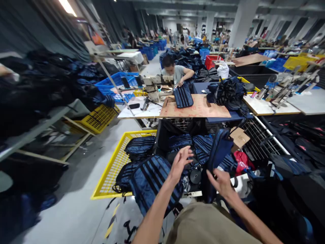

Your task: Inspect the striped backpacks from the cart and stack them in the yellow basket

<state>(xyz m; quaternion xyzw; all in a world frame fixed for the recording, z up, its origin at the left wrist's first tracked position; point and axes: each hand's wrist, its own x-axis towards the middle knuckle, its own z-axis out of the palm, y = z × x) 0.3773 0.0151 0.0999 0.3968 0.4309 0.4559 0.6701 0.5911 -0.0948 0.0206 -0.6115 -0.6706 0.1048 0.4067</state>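
Note:
My right hand (222, 181) grips the lower edge of a dark blue bag piece (220, 149), which stands upright, its edge turned toward me. Nothing is in my left hand (180, 162); its fingers are apart and it hovers over the pile, left of that piece. Under my left forearm lies a striped blue bag piece (152, 181) with black straps across it. More striped blue pieces (203, 147) lie beyond my hands. A dark round object (195, 176) sits between my two hands.
A yellow plastic basket (111, 169) on the left holds several striped blue pieces. Ahead, a co-worker (184, 73) handles a striped panel (183, 95) at a sewing machine (153, 86). Red fabric (242, 162) and a cardboard box (239, 138) are on the right, beside black bags (286, 193).

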